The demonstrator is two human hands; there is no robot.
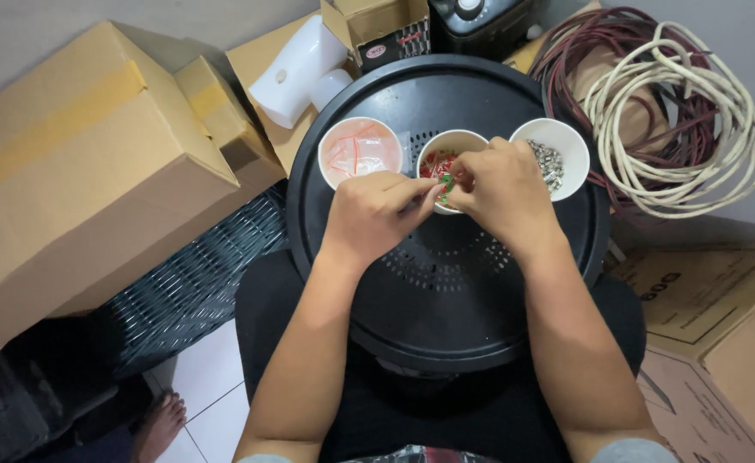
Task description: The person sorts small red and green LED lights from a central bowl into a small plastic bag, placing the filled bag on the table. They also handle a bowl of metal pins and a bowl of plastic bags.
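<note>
Soft, even indoor light; faint shadows; sharp centre; slight wide-angle bending at edges.

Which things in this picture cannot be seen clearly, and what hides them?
- Head view: the small green piece between both hands is too small to identify.
- The middle cup is partly covered by the right hand and left hand.
- The black appliance is cut off by the top edge.

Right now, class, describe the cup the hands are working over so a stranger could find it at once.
Find the round black tray on the person's lap. Three white cups line its far edge; take the middle cup, under both hands' fingertips. It alone holds small red and green bits, not plastic bags or silver metal pieces.
</note>
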